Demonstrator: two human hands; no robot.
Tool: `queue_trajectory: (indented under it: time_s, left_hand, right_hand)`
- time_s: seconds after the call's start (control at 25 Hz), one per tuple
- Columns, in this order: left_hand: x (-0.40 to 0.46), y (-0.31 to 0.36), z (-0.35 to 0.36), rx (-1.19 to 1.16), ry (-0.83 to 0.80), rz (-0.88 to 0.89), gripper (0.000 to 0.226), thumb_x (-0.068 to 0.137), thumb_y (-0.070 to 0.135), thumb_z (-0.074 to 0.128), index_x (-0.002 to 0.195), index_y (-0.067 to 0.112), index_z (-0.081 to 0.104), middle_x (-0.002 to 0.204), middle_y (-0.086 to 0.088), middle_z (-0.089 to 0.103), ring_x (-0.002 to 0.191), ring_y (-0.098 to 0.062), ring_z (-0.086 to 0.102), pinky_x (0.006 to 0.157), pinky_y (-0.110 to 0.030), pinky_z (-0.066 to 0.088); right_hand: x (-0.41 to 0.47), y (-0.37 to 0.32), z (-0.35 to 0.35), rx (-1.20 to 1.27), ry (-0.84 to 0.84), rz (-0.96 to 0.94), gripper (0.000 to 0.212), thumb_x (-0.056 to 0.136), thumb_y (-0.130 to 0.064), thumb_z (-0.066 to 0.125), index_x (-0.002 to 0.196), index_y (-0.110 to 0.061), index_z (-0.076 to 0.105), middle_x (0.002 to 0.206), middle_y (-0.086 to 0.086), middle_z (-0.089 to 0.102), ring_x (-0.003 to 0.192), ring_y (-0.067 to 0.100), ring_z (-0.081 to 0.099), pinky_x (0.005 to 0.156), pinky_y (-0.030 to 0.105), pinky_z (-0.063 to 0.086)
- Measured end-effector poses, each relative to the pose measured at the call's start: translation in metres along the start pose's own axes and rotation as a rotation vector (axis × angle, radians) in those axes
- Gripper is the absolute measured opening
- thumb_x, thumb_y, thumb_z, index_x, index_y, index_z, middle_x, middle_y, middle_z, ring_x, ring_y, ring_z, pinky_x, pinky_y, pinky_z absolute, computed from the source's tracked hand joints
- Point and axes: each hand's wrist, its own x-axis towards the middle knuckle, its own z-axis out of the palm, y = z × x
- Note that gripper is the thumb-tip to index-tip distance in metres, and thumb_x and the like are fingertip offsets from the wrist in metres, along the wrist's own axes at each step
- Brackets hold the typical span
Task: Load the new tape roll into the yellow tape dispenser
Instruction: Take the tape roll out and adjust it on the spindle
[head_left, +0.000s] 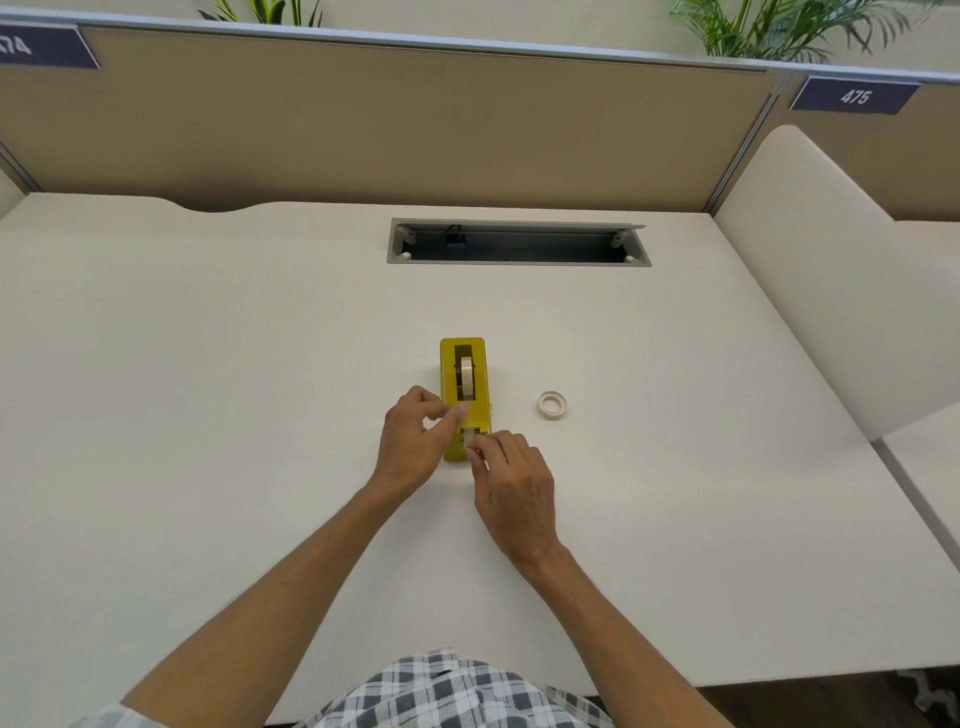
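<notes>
The yellow tape dispenser (450, 364) stands on the white desk (208, 364), its long side pointing away from me. A pale tape roll (466, 375) sits upright in its slot. My left hand (413, 441) rests against the dispenser's left side, thumb tip on its top near the front. My right hand (511, 486) pinches the free end of the tape (471, 435) at the front cutter end. A second, thin whitish ring of tape (551, 404) lies flat on the desk to the right of the dispenser.
A grey cable tray opening (519, 243) is cut into the desk behind the dispenser. A beige partition (363, 119) closes the back. A white side panel (831, 270) rises at the right. The desk's front edge is close to my body.
</notes>
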Motion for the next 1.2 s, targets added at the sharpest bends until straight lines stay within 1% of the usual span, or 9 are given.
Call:
queue_trajectory:
  time_s: [0.08,0.36,0.48,0.56,0.64,0.72,0.84,0.92,1.2]
  left_hand:
    - [0.004,0.005,0.003,-0.054,-0.015,-0.104,0.025,0.087,0.036,0.067,0.079,0.013,0.073,0.086,0.000,0.058,0.081,-0.010,0.056,0.065,-0.015,0.038]
    - [0.011,0.007,0.008,-0.215,-0.045,-0.305,0.018,0.084,0.025,0.072,0.083,0.008,0.073,0.097,-0.002,0.061,0.086,-0.005,0.057,0.063,-0.017,0.038]
    - [0.013,0.008,0.006,-0.275,-0.057,-0.339,0.015,0.083,0.026,0.072,0.076,0.013,0.074,0.095,-0.001,0.062,0.088,-0.008,0.058,0.064,-0.020,0.038]
    - [0.012,0.009,0.004,-0.298,-0.064,-0.337,0.023,0.083,0.033,0.072,0.063,0.022,0.074,0.092,-0.001,0.062,0.087,-0.008,0.057,0.065,-0.023,0.038]
    - [0.013,0.011,0.004,-0.311,-0.046,-0.355,0.031,0.084,0.039,0.070,0.058,0.022,0.071,0.089,-0.002,0.062,0.083,-0.008,0.058,0.065,-0.024,0.039]
    - [0.014,0.010,0.005,-0.302,-0.038,-0.360,0.026,0.083,0.036,0.071,0.065,0.017,0.072,0.091,-0.002,0.063,0.084,-0.009,0.059,0.065,-0.023,0.040]
    - [0.015,0.007,0.006,-0.269,-0.053,-0.338,0.014,0.083,0.023,0.073,0.078,0.010,0.073,0.095,0.000,0.064,0.088,-0.009,0.059,0.064,-0.021,0.040]
    - [0.016,0.006,0.007,-0.254,-0.048,-0.337,0.015,0.084,0.022,0.072,0.083,0.007,0.073,0.096,0.000,0.063,0.087,-0.008,0.059,0.064,-0.020,0.040]
    - [0.016,0.007,0.005,-0.262,-0.059,-0.336,0.016,0.084,0.022,0.072,0.086,0.007,0.074,0.095,0.001,0.063,0.087,-0.007,0.058,0.063,-0.018,0.039]
  right_hand:
    - [0.002,-0.001,-0.002,0.002,-0.003,0.004,0.004,0.089,-0.012,0.066,0.092,-0.009,0.067,0.084,0.005,0.066,0.072,0.021,0.059,0.058,0.031,0.047]
    - [0.009,-0.005,-0.007,0.004,-0.025,0.011,0.006,0.091,-0.013,0.064,0.095,-0.009,0.066,0.084,0.006,0.065,0.072,0.020,0.058,0.059,0.029,0.048]
    - [0.014,-0.007,-0.009,-0.001,-0.001,0.007,0.010,0.093,-0.017,0.059,0.092,-0.009,0.066,0.082,0.006,0.065,0.070,0.019,0.057,0.059,0.028,0.045]
    - [0.015,-0.008,-0.010,0.002,0.002,0.006,0.011,0.093,-0.017,0.057,0.091,-0.009,0.066,0.081,0.006,0.064,0.070,0.020,0.057,0.058,0.029,0.045]
    - [0.015,-0.009,-0.011,0.002,-0.007,0.008,0.010,0.093,-0.016,0.059,0.090,-0.009,0.066,0.081,0.006,0.064,0.069,0.020,0.057,0.057,0.028,0.045]
    - [0.015,-0.009,-0.011,0.002,-0.020,0.012,0.008,0.092,-0.015,0.060,0.091,-0.009,0.066,0.081,0.006,0.064,0.069,0.020,0.057,0.057,0.029,0.046]
    - [0.014,-0.008,-0.011,-0.001,-0.033,0.017,0.010,0.093,-0.015,0.059,0.092,-0.009,0.066,0.082,0.007,0.065,0.070,0.020,0.058,0.058,0.029,0.046]
    - [0.014,-0.008,-0.012,-0.002,-0.040,0.021,0.012,0.094,-0.017,0.057,0.092,-0.009,0.066,0.083,0.006,0.065,0.071,0.020,0.058,0.059,0.029,0.046]
    - [0.017,-0.009,-0.012,0.008,-0.052,0.017,0.006,0.091,-0.014,0.064,0.093,-0.009,0.066,0.084,0.007,0.066,0.072,0.020,0.059,0.060,0.030,0.050]
